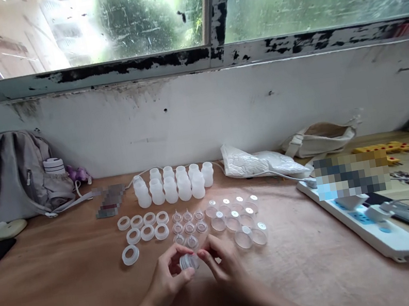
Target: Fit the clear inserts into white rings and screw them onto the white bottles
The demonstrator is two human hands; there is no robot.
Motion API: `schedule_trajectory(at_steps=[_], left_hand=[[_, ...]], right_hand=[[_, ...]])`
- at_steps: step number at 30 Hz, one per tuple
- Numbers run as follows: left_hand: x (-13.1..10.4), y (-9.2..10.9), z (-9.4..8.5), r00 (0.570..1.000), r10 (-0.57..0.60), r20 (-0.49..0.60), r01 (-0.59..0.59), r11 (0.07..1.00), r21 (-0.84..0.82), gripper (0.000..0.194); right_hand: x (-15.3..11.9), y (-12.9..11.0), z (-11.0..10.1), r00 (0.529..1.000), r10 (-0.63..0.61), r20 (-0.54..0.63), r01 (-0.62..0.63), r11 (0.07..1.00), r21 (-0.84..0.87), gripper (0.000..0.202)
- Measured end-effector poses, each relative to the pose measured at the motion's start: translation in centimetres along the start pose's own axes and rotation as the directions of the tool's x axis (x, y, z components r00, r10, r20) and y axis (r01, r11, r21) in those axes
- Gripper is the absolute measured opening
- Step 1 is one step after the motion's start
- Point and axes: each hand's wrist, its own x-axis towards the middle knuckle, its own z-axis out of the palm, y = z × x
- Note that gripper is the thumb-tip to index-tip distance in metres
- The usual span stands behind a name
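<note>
- Near the front edge of the wooden surface [76,300], the left hand [166,279] and right hand [225,264] meet over a small translucent plastic piece [189,261]; the fingers of both hands pinch it from either side, lifted just off the wood, probably so that it can be turned or fitted.
- Just beyond the hands lie sorted groups: white rings [144,227] to the left, small clear valves [188,223] in the middle, round clear caps [239,217] to the right. Grouping by kind likely keeps each part within easy reach.
- Behind them stand small white bottles [172,184] in rows, upright.
- A grey backpack [8,175] leans against the wall at left; a white power strip [365,225] lies at right.
</note>
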Motion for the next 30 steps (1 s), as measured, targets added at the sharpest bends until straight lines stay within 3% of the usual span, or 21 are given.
schedule_trajectory(at_steps=[4, 9, 11, 14, 17, 20, 23, 30], left_hand=[[-0.6, 1.6, -0.6, 1.000, -0.015, -0.003, 0.016, 0.973, 0.229, 0.028], [1.9, 6.4, -3.6, 0.992, 0.113, -0.061, -0.067, 0.861, 0.504, 0.024], [4.3, 8.5, -5.7, 0.975, 0.210, -0.076, -0.109, 0.741, 0.663, 0.026], [8.9, 10.9, -9.1, 0.949, 0.312, -0.047, -0.110, 0.467, 0.877, 0.026], [13.6, 12.3, -11.8, 0.981, 0.172, -0.091, 0.055, 0.203, 0.978, 0.030], [17.4, 12.4, -13.2, 0.984, 0.083, -0.155, 0.143, 0.133, 0.981, 0.032], [20.0, 11.7, -13.5, 0.976, -0.007, -0.216, 0.216, 0.078, 0.973, 0.038], [22.9, 10.7, -12.4, 0.947, -0.182, -0.265, 0.267, -0.017, 0.964, 0.040]], right_hand=[[-0.1, -0.2, 0.1, 1.000, 0.006, -0.010, -0.006, 0.999, 0.040, 0.024], [0.1, 0.2, -0.1, 0.975, 0.217, -0.050, -0.203, 0.959, 0.197, 0.031], [0.3, 0.4, -0.3, 0.966, 0.255, -0.041, -0.239, 0.943, 0.233, 0.033], [0.5, 0.7, -0.4, 0.965, 0.257, -0.048, -0.240, 0.944, 0.227, 0.034], [0.8, 1.1, -0.5, 0.970, 0.233, -0.069, -0.219, 0.961, 0.169, 0.030], [0.9, 1.4, -0.5, 0.979, 0.183, -0.090, -0.175, 0.980, 0.094, 0.027], [0.9, 1.6, -0.6, 0.986, 0.134, -0.099, -0.131, 0.991, 0.036, 0.025], [0.6, 1.7, -0.8, 0.992, 0.109, -0.070, -0.110, 0.994, -0.019, 0.023]])
